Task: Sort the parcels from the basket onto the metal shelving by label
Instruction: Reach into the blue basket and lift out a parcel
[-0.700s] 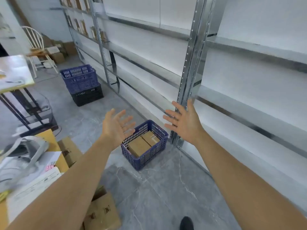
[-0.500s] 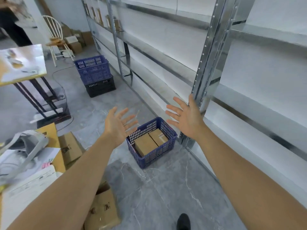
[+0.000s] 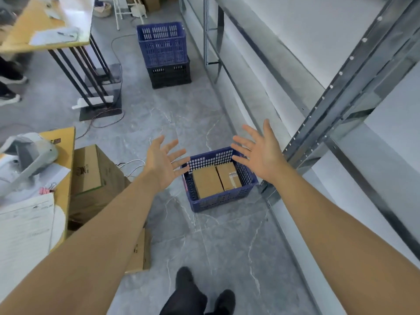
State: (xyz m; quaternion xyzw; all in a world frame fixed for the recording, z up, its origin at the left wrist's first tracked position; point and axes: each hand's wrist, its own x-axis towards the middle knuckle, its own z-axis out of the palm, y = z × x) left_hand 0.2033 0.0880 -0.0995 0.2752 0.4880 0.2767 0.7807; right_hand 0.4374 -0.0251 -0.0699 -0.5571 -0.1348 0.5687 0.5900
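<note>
A small blue plastic basket [image 3: 223, 198] stands on the grey floor beside the foot of the metal shelving [image 3: 347, 87]. Two brown cardboard parcels lie flat inside it: a larger parcel [image 3: 206, 181] on the left and a narrower parcel [image 3: 228, 176] with a pale label on the right. My left hand [image 3: 164, 162] hovers above the basket's left rim, palm up, fingers spread, holding nothing. My right hand [image 3: 259, 151] hovers over the basket's far right corner, fingers spread and empty. The shelf boards in view are bare.
A blue crate stacked on a black crate [image 3: 164, 53] stands further along the shelving. Cardboard boxes [image 3: 95, 173] and a desk with papers [image 3: 29, 212] crowd the left. A black-legged table [image 3: 45, 26] stands beyond, with another person's feet at the far left. My shoes [image 3: 204, 296] are below.
The view has tilted down towards the floor, so the basket now sits central. Both hands stay spread and have come lower, closer over the basket.
</note>
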